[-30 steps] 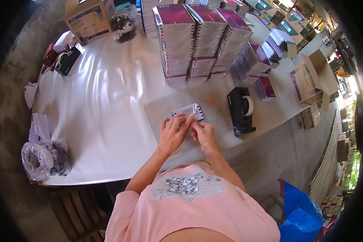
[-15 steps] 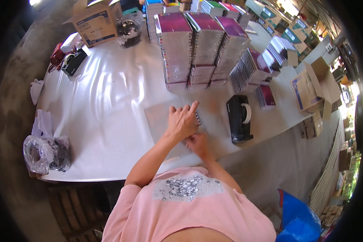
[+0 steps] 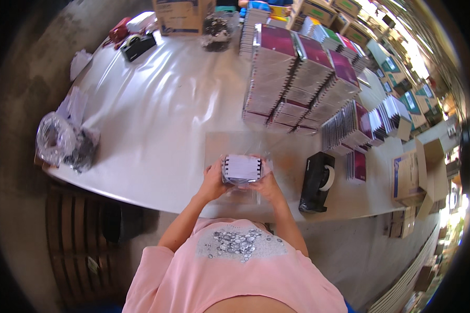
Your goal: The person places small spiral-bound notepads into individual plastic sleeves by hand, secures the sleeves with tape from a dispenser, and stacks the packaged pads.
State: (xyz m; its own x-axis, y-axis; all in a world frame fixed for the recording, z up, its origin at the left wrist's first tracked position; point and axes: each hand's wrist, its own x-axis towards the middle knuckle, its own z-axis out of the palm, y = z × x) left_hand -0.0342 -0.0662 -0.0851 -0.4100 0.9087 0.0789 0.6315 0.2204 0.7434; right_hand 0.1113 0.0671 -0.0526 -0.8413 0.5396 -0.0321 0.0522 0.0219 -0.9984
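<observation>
Between my two hands stands a small bundle of spiral-bound notebooks (image 3: 243, 168), its white page edges facing up and black coils along two sides. Clear plastic film surrounds it. My left hand (image 3: 213, 180) is closed on the bundle's left side, and my right hand (image 3: 267, 184) grips its right side. Some fingers are hidden behind the bundle and film. Beneath it a flat, thin sheet (image 3: 214, 143) lies on the table. To the right of my right hand is a black tape dispenser (image 3: 314, 182) with a pale roll.
Tall stacks of purple-covered notebooks (image 3: 277, 73) rise beyond my hands on the white-covered table (image 3: 141, 120). Farther right stands an open cardboard box (image 3: 408, 175). A plastic-wrapped bundle (image 3: 62, 141) sits at the left edge. A second tape dispenser (image 3: 138, 48) is at the far left.
My hands were one over the other above the sheet; now they are apart, holding the notebook bundle from both sides. The view has shifted, so the table's things appear farther right.
</observation>
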